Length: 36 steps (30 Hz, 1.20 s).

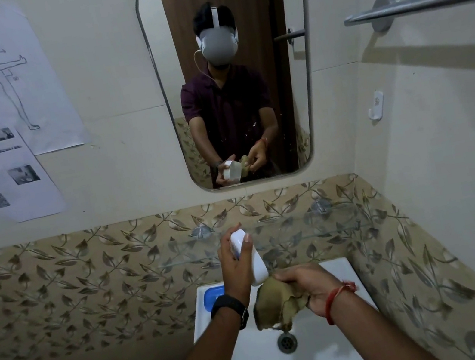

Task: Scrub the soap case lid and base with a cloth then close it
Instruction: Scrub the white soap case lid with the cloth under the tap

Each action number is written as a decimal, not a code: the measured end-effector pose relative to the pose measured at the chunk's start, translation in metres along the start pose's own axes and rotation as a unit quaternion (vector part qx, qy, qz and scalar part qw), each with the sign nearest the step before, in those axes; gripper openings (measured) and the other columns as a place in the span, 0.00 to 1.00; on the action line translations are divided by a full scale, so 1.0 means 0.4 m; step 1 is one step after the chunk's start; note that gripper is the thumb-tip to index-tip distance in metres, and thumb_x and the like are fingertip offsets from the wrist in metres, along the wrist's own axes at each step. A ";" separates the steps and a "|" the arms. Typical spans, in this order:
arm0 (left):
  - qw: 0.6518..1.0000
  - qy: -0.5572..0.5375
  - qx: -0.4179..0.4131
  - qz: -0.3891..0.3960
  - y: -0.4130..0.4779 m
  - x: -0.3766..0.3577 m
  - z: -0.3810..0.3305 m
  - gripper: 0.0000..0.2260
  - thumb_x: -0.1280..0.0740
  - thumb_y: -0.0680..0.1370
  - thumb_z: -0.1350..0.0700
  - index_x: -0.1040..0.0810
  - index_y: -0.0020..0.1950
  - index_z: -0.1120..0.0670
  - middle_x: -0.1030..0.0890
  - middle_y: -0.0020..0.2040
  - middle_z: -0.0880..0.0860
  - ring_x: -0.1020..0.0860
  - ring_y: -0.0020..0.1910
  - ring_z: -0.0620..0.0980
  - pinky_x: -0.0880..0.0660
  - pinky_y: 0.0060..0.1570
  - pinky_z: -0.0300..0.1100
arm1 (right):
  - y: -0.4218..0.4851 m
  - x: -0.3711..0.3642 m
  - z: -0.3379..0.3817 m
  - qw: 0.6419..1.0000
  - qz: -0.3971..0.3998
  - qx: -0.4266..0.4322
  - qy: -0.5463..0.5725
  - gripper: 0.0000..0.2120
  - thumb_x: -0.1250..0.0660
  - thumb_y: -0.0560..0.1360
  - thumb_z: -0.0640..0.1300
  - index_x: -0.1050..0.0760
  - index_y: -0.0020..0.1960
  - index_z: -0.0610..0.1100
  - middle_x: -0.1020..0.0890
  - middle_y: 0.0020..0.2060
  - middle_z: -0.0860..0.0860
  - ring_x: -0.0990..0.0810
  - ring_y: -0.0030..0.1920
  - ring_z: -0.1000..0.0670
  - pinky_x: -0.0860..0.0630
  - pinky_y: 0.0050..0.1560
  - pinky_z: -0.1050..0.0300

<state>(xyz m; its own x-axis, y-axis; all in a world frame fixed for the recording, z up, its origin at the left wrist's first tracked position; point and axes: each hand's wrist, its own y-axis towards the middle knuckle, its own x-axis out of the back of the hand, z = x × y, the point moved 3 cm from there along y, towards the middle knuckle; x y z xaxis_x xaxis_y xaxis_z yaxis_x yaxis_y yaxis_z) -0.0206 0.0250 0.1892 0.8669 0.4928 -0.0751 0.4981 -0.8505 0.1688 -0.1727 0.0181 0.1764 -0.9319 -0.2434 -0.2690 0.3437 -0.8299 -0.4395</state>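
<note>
My left hand (pixel 235 267) grips a white soap case part (pixel 255 264), held on edge above the back of the white sink (pixel 336 349). My right hand (pixel 314 288) holds a crumpled olive-brown cloth (pixel 272 303) just below and right of that white part, and the cloth touches its lower end. A blue soap case part (pixel 214 296) lies on the sink's back left corner, partly hidden behind my left wrist. I cannot tell which part is the lid and which the base.
A glass shelf (pixel 302 228) juts from the tiled wall right behind my hands. Above it hangs a mirror (pixel 223 7) that reflects a person. A metal towel bar (pixel 421 3) is at the upper right. The sink drain (pixel 287 342) lies below the cloth. Papers (pixel 5 163) cover the left wall.
</note>
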 end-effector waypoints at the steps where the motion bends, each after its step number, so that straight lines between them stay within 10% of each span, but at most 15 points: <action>1: 1.000 -0.003 0.002 0.003 0.002 0.001 0.003 0.20 0.31 0.71 0.35 0.25 0.62 0.37 0.25 0.65 0.57 0.22 0.59 0.66 0.20 0.56 0.67 | -0.003 0.007 0.015 0.997 -0.038 0.044 -0.052 0.05 0.30 0.73 0.34 0.16 0.47 0.37 0.13 0.43 0.42 0.16 0.43 0.44 0.19 0.50 0.49; 9: 0.993 0.011 0.109 0.041 0.000 -0.007 0.069 0.15 0.49 0.83 0.33 0.26 0.55 0.35 0.20 0.55 0.52 0.19 0.51 0.49 0.21 0.41 0.39 | -0.031 -0.089 0.161 0.862 -0.101 0.376 -0.324 0.12 0.30 0.75 0.39 0.17 0.58 0.47 0.16 0.46 0.58 0.21 0.42 0.67 0.28 0.41 0.78; 13: 0.998 0.035 0.050 0.032 0.013 0.004 0.062 0.21 0.49 0.87 0.44 0.24 0.58 0.60 0.20 0.57 0.65 0.21 0.60 0.64 0.23 0.62 0.59 | -0.041 -0.108 0.116 0.807 -0.071 0.443 -0.384 0.14 0.34 0.77 0.36 0.17 0.59 0.46 0.14 0.52 0.49 0.17 0.51 0.54 0.22 0.55 0.64; 21: 0.996 0.041 0.078 -0.017 0.043 0.058 0.100 0.15 0.47 0.87 0.48 0.25 0.56 0.55 0.20 0.57 0.66 0.20 0.58 0.64 0.23 0.64 0.60 | -0.045 -0.065 -0.025 0.854 -0.084 0.392 -0.330 0.15 0.29 0.74 0.36 0.17 0.58 0.49 0.14 0.51 0.55 0.18 0.50 0.61 0.23 0.54 0.69; 27: 0.995 0.037 0.086 0.030 0.026 0.026 0.100 0.21 0.45 0.86 0.44 0.28 0.52 0.62 0.25 0.38 0.58 0.23 0.31 0.46 0.25 0.31 0.37 | -0.009 -0.078 0.087 0.868 -0.115 0.375 -0.304 0.13 0.31 0.76 0.36 0.18 0.59 0.42 0.14 0.51 0.50 0.18 0.45 0.60 0.24 0.46 0.74; 31: 0.996 -0.024 0.090 0.013 0.040 0.015 0.093 0.19 0.44 0.85 0.43 0.25 0.52 0.57 0.20 0.41 0.58 0.19 0.39 0.50 0.20 0.41 0.43 | -0.041 -0.075 0.076 0.857 -0.101 0.398 -0.310 0.14 0.32 0.76 0.35 0.18 0.59 0.45 0.14 0.52 0.52 0.17 0.50 0.57 0.20 0.54 0.63; 36: 0.994 -0.022 0.110 -0.012 0.046 0.038 0.106 0.18 0.46 0.86 0.42 0.22 0.57 0.51 0.17 0.52 0.61 0.16 0.52 0.59 0.17 0.52 0.52 | -0.094 -0.053 -0.038 0.842 -0.088 0.438 -0.301 0.18 0.30 0.74 0.33 0.17 0.58 0.51 0.16 0.51 0.61 0.19 0.52 0.64 0.24 0.54 0.72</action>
<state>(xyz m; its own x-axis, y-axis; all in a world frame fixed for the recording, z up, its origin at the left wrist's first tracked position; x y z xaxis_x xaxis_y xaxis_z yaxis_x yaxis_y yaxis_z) 0.0026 0.0091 0.1497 0.8521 0.5094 -0.1203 0.5069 -0.8604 -0.0529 -0.1642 0.0621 0.1855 -0.9404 -0.0690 0.3331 0.2215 -0.8674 0.4457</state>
